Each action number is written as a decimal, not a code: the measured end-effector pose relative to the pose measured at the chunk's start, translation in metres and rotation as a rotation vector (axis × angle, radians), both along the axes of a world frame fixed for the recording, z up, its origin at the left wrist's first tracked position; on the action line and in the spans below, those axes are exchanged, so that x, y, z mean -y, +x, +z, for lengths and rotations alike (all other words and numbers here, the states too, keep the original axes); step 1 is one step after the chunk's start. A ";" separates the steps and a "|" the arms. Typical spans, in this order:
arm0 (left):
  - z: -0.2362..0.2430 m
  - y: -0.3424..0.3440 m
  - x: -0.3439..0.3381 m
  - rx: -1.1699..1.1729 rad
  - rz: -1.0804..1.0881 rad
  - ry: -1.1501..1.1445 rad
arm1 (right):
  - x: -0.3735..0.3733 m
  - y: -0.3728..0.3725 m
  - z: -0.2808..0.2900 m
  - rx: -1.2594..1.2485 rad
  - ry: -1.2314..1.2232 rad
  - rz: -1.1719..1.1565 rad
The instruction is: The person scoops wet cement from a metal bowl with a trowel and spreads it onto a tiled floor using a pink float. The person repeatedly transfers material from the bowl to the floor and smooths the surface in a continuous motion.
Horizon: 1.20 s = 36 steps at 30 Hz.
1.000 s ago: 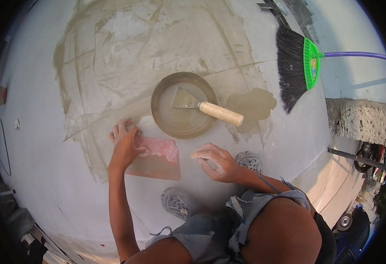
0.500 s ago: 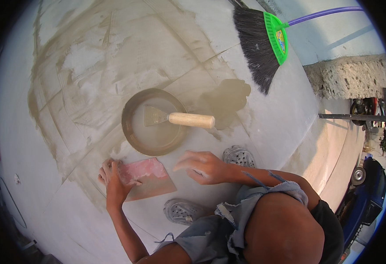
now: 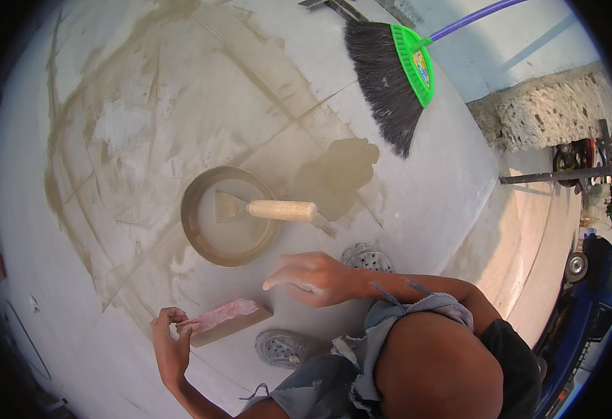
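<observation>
My left hand (image 3: 171, 346) pinches the left end of a thin, flat rectangular piece (image 3: 235, 323), tan with a ragged pink layer along its upper part. The piece is tilted, so little of its face shows. My right hand (image 3: 316, 279) hovers right of it, apart from it, fingers loosely bent and nothing visible in them. Just beyond both hands, a round, shallow brown pan (image 3: 190, 234) holds greyish liquid. Resting in it is a putty knife (image 3: 281, 210), its blade in the liquid and its wooden handle over the rim.
Smeared grout-coloured film covers the floor tiles (image 3: 201, 105). Right of the pan lies a wet puddle (image 3: 337, 174). A black-bristled broom (image 3: 386, 84) with a green head lies at the far right, near a rough concrete ledge (image 3: 543, 108). My grey clogs (image 3: 281, 347) stand close by.
The flat piece has tipped from showing its broad face to nearly edge-on, and my left hand has moved down and slightly left with it. My right hand stays free. The view has shifted slightly.
</observation>
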<state>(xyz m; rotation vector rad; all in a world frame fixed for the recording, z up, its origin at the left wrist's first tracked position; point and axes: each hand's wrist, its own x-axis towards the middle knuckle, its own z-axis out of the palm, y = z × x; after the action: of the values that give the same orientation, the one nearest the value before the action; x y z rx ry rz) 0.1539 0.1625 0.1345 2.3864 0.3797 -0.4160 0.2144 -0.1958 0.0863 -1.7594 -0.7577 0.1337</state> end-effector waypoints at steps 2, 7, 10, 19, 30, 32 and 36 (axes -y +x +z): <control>0.019 -0.018 0.005 0.107 -0.137 -0.014 | -0.004 0.009 0.018 0.019 0.025 0.021; 0.066 -0.023 0.057 0.373 -0.295 -0.053 | -0.027 0.032 0.079 0.104 -0.079 0.304; 0.069 -0.009 0.092 0.485 -0.305 -0.204 | -0.018 0.039 0.105 -0.016 -0.366 0.540; 0.076 0.026 0.171 0.759 -0.445 0.054 | 0.100 0.048 0.142 -0.039 -0.608 0.146; -0.097 -0.139 0.151 0.391 0.087 -0.181 | 0.241 0.065 0.083 -0.438 -0.781 -0.809; -0.122 -0.168 0.167 0.414 0.140 -0.206 | 0.219 0.079 0.069 -0.374 -0.833 -0.797; -0.131 -0.171 0.173 0.471 0.172 -0.138 | 0.199 0.103 0.037 -0.199 -0.973 -0.738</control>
<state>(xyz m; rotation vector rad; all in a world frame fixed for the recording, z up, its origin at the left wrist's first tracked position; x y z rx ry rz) -0.0172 -0.0103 0.0037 2.2065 0.3208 0.1936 0.3174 -0.3946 0.1231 -2.7757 0.2148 0.1854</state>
